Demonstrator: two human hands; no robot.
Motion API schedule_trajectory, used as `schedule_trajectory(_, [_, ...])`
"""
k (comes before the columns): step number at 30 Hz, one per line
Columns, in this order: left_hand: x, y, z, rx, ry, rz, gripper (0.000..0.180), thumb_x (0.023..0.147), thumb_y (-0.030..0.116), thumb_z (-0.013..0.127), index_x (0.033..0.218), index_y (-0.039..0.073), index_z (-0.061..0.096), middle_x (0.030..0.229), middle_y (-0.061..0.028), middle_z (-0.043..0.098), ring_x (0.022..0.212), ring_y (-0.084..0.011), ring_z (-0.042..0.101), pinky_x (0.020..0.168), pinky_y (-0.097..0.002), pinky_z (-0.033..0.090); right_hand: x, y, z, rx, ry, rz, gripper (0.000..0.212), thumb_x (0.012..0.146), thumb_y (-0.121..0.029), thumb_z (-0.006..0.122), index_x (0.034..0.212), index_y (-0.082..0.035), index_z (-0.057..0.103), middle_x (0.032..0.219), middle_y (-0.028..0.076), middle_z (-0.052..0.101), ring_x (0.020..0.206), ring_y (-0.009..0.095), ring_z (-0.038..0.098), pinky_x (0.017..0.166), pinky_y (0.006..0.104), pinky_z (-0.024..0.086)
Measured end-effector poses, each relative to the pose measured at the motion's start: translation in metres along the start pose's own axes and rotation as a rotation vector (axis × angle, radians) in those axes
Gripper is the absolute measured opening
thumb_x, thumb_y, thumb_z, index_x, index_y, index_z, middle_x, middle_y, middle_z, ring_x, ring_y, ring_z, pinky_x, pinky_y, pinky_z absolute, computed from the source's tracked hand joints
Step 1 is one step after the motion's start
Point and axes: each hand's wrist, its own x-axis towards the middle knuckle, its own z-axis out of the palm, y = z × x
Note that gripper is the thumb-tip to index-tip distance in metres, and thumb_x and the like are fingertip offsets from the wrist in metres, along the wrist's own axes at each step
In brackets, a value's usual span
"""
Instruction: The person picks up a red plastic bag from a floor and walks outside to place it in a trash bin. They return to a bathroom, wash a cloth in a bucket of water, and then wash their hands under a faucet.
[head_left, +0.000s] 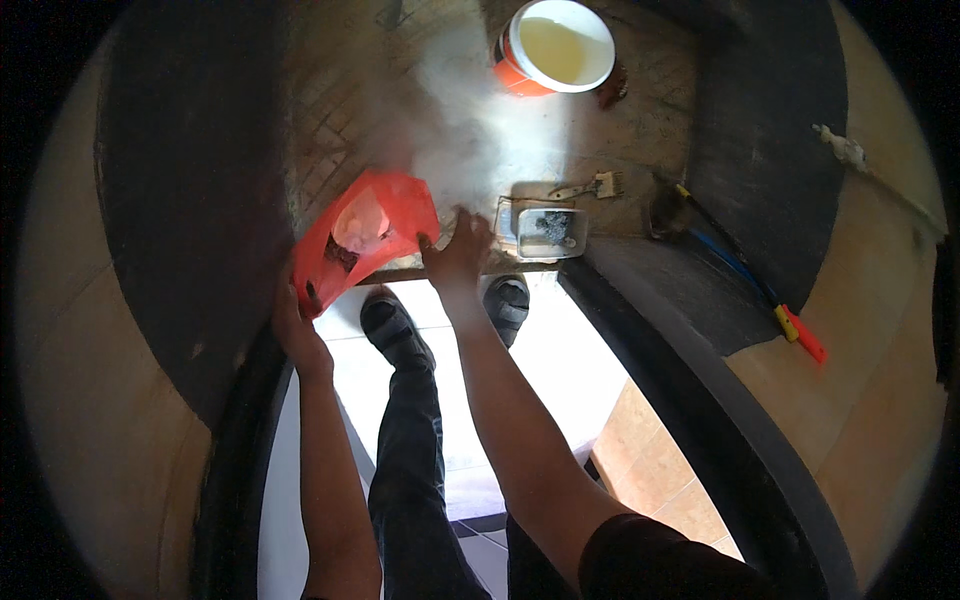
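A red plastic bag (412, 205) gapes at the left, with a pale pinkish lump and something dark inside its mouth. My left hand (298, 332) grips the bag's lower left edge; part of the fingers is hidden behind the plastic. At the bag's right side, my right hand (458, 258) has its fingers spread, the thumb against or very near the rim. A whitish cloud of dust or smoke hangs just beyond this hand and blurs its fingertips. To its right sits a clear plastic tub (568, 243) with grey matter in it.
Farther off stands an orange bucket (520, 80) with a white inside and yellowish liquid. A flat paintbrush (606, 185) lies behind the tub. Long-handled tools with a red grip (808, 340) lean at the right, near a roller (843, 148). Dark raised edges flank the doorway.
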Motion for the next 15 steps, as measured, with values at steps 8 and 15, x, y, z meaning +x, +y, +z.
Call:
schedule_trajectory(8, [-0.029,0.016,0.004,0.051,-0.036,0.033,0.049,0.103,0.024,0.047,0.143,-0.003,0.05,0.145,-0.0165,0.052,0.129,-0.0263,0.053,0.104,-0.0378,0.044,0.004,-0.049,-0.013,0.166,0.016,-0.322,0.021,0.079,-0.021,0.074,0.095,-0.008,0.069,0.1,0.014,0.069,0.11,0.03,0.061,0.104,0.0571,0.034])
schedule_trajectory(15, [-0.046,0.095,-0.001,-0.142,-0.081,0.014,0.047,0.096,0.014,0.056,0.141,0.0,0.054,0.138,-0.0106,0.058,0.119,-0.0191,0.058,0.089,-0.0314,0.047,-0.008,-0.123,-0.103,0.723,-0.177,-0.138,0.014,0.087,-0.013,0.064,0.089,0.001,0.063,0.079,0.012,0.066,0.076,0.018,0.062,0.072,0.0327,0.049])
